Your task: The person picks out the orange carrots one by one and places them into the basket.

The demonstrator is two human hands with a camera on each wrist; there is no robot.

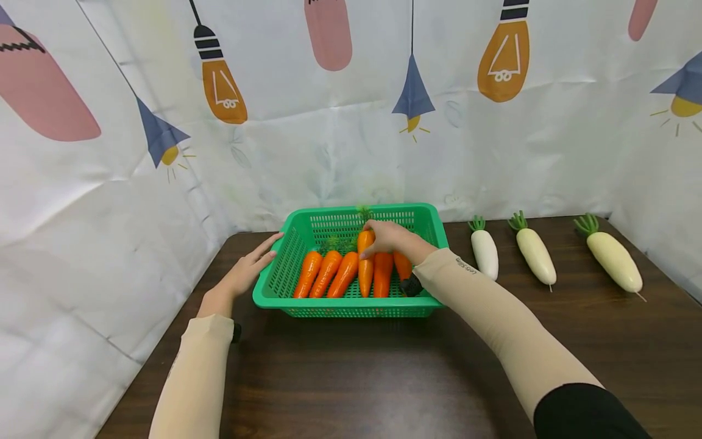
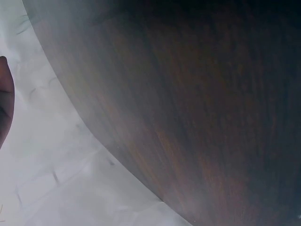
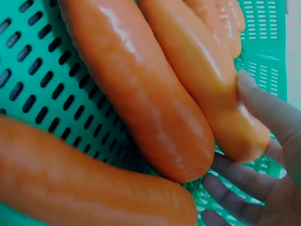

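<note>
A green plastic basket (image 1: 351, 303) stands on the table with several orange carrots in it, lying side by side, their leafy tops toward the back. My right hand (image 1: 386, 236) reaches into it and pinches a carrot (image 1: 365, 281) near its thick top end. In the right wrist view, the thumb lies on one side of that carrot (image 3: 207, 70) and fingers on the other. A thicker carrot (image 3: 150, 99) lies right beside it. My left hand (image 1: 245, 272) rests at the basket's left rim with fingers extended; the left wrist view catches only a sliver of it.
To the right of the basket, three white radishes with green tops lie in a row: a small one (image 1: 485, 253), a middle one (image 1: 535, 256) and a larger one (image 1: 614, 261). The dark wooden table (image 1: 351, 378) meets a patterned white cloth (image 1: 340, 140) behind.
</note>
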